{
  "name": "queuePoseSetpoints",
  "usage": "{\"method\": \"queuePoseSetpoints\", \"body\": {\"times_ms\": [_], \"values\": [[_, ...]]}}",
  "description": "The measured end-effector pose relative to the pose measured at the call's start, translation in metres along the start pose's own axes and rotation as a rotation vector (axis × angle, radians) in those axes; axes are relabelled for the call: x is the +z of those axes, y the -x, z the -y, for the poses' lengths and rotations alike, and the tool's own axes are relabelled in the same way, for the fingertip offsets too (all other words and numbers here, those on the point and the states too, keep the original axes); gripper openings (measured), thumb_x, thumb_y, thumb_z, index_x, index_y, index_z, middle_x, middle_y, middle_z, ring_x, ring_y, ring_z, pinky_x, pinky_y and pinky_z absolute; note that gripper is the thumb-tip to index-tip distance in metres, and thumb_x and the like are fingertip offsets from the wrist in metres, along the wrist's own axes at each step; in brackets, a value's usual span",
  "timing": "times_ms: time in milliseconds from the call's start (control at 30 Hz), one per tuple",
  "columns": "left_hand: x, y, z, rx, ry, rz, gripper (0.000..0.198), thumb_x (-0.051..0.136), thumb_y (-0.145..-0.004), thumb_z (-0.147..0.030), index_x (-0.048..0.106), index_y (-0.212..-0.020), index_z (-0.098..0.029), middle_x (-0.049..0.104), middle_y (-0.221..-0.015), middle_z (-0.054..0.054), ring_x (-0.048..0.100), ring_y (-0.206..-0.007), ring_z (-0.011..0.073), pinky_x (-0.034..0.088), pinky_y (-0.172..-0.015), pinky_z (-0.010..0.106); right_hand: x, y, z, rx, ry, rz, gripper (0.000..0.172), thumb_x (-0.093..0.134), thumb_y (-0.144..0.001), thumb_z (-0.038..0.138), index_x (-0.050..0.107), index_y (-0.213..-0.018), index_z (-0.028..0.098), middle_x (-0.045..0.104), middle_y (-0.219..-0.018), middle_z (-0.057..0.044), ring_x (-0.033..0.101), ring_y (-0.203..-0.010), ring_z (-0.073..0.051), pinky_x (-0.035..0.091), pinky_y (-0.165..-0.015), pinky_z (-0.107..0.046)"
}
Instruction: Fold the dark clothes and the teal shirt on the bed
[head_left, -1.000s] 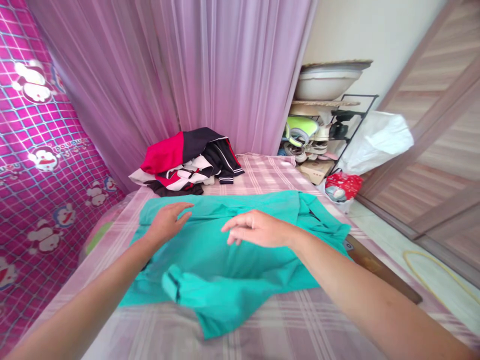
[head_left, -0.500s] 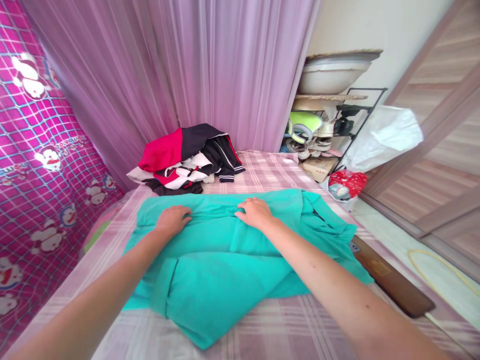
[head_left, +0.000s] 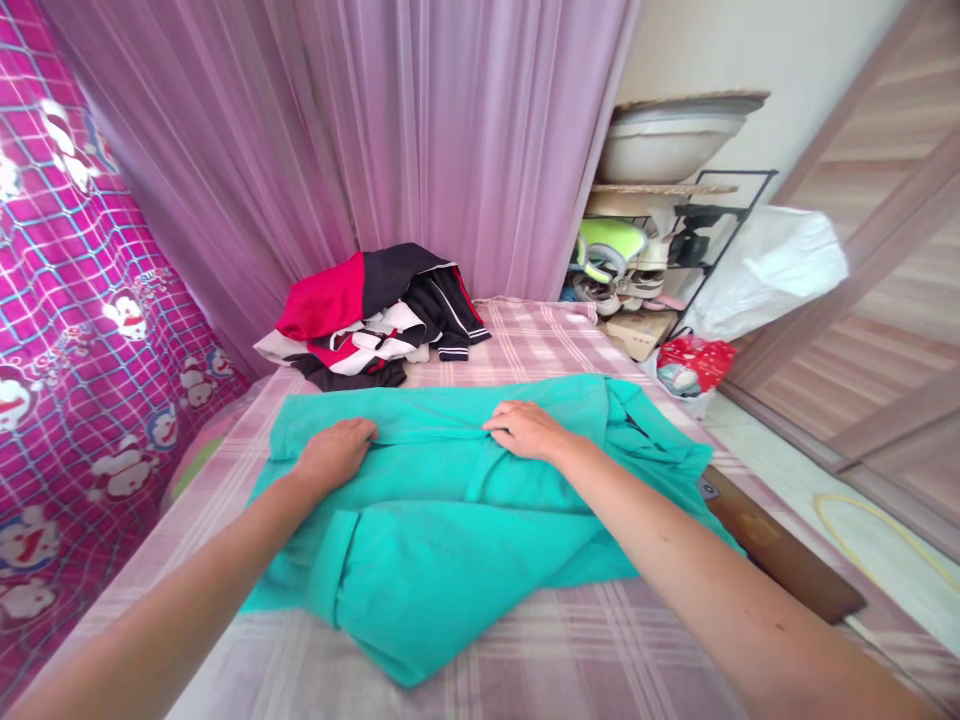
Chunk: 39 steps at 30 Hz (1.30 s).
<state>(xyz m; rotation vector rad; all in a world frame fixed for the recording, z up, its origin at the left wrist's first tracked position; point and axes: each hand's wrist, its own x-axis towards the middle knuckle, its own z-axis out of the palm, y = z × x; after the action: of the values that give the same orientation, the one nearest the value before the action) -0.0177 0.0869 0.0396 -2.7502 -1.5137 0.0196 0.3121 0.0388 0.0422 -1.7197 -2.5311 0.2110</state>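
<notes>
A teal garment [head_left: 442,580] lies folded and partly wrinkled across the plaid cloth [head_left: 525,650]. My left hand [head_left: 339,452] rests on its upper left part, fingers bent together against the fabric. To the right, my right hand [head_left: 525,428] pinches a fold of the same garment near its upper middle. A cuffed piece, apparently a sleeve, lies over the front with its corner pointing toward me. The fingertips of both hands are partly hidden by cloth.
Red, black and white clothes [head_left: 375,320] are piled at the back left. A brown flat object [head_left: 787,560] with a cable lies at the right edge. Beyond it stand a shoe rack [head_left: 705,270] and a red bag [head_left: 697,360]. Purple curtains [head_left: 450,130] hang behind.
My right hand has shifted slightly right, and my left hand slightly left and down. The fabric between them looks flatter, with a straighter fold line.
</notes>
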Motion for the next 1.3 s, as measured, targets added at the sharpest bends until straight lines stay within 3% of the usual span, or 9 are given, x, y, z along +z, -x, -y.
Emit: {"method": "queuePoseSetpoints", "body": {"times_ms": [233,333,400,500,633,833,900,1067,1300], "values": [[-0.011,-0.008,0.006,-0.009,-0.053,0.063,0.034,0.035,-0.089,-0.023,0.066,-0.104,-0.024,0.070,-0.105,0.009,0.065,-0.101,0.0251,0.050,-0.085,0.038,-0.008,-0.007,-0.008,0.154,-0.083,-0.110,0.035,0.043,-0.098,0.034,0.077,-0.102,0.027,0.074,-0.108,-0.003,0.065,-0.100,-0.019,0.045,-0.086,-0.027],[-0.008,-0.012,0.013,0.028,0.036,0.143,0.034,0.037,-0.087,-0.025,0.068,-0.101,-0.025,0.072,-0.104,0.005,0.066,-0.097,0.0225,0.051,-0.083,0.035,-0.007,-0.010,-0.016,0.255,-0.071,-0.141,0.037,0.040,-0.099,0.036,0.076,-0.102,0.025,0.074,-0.108,-0.004,0.066,-0.099,-0.019,0.046,-0.083,-0.026],[-0.005,-0.017,0.019,0.040,0.112,0.172,0.034,0.037,-0.087,-0.030,0.069,-0.100,-0.026,0.073,-0.102,0.003,0.067,-0.094,0.0217,0.052,-0.084,0.034,-0.002,-0.010,-0.025,0.226,-0.041,-0.102,0.035,0.044,-0.097,0.036,0.076,-0.102,0.025,0.074,-0.109,-0.004,0.065,-0.101,-0.021,0.046,-0.086,-0.028],[-0.001,-0.027,0.029,0.060,0.133,0.050,0.042,0.036,-0.090,-0.040,0.070,-0.109,-0.026,0.072,-0.114,0.004,0.065,-0.106,0.0233,0.049,-0.096,0.037,0.010,-0.009,-0.038,0.191,0.023,-0.071,0.033,0.046,-0.096,0.036,0.075,-0.111,0.025,0.070,-0.119,-0.007,0.061,-0.113,-0.025,0.044,-0.097,-0.035],[0.008,-0.047,0.036,0.035,0.056,-0.109,0.051,0.033,-0.094,-0.047,0.061,-0.130,-0.026,0.055,-0.143,0.006,0.049,-0.133,0.0251,0.035,-0.113,0.042,0.023,-0.008,-0.049,0.332,0.047,-0.125,0.045,0.042,-0.098,0.041,0.061,-0.134,0.023,0.050,-0.147,-0.012,0.047,-0.133,-0.030,0.035,-0.109,-0.049],[0.035,-0.057,0.033,-0.246,0.028,0.006,0.060,0.031,-0.096,-0.052,0.036,-0.151,-0.030,0.026,-0.162,0.011,0.022,-0.149,0.0347,0.020,-0.113,0.066,0.028,-0.008,-0.058,0.402,0.030,0.001,0.059,0.024,-0.100,0.052,0.036,-0.152,0.027,0.029,-0.161,-0.009,0.024,-0.148,-0.027,0.017,-0.118,-0.057],[0.043,-0.056,0.033,-0.257,0.025,-0.009,0.061,0.030,-0.096,-0.054,0.031,-0.153,-0.032,0.022,-0.164,0.010,0.020,-0.149,0.0352,0.017,-0.113,0.068,0.029,-0.003,-0.074,0.472,0.054,0.038,0.062,0.021,-0.100,0.055,0.032,-0.154,0.027,0.025,-0.162,-0.009,0.020,-0.149,-0.027,0.014,-0.118,-0.057],[0.051,-0.055,0.036,-0.264,0.024,-0.024,0.062,0.030,-0.094,-0.058,0.031,-0.152,-0.036,0.022,-0.164,0.008,0.021,-0.149,0.0353,0.019,-0.112,0.067,0.037,0.013,-0.119,0.605,0.151,-0.031,0.065,0.018,-0.099,0.056,0.033,-0.154,0.023,0.029,-0.161,-0.011,0.024,-0.148,-0.026,0.015,-0.119,-0.052],[0.039,-0.055,0.028,-0.301,0.045,-0.006,0.065,0.036,-0.093,-0.058,0.033,-0.152,-0.031,0.023,-0.163,0.012,0.021,-0.148,0.0371,0.019,-0.111,0.070,0.036,0.013,-0.120,0.584,0.139,-0.029,0.063,0.022,-0.100,0.053,0.034,-0.154,0.021,0.030,-0.160,-0.011,0.024,-0.148,-0.027,0.016,-0.119,-0.052]]}}
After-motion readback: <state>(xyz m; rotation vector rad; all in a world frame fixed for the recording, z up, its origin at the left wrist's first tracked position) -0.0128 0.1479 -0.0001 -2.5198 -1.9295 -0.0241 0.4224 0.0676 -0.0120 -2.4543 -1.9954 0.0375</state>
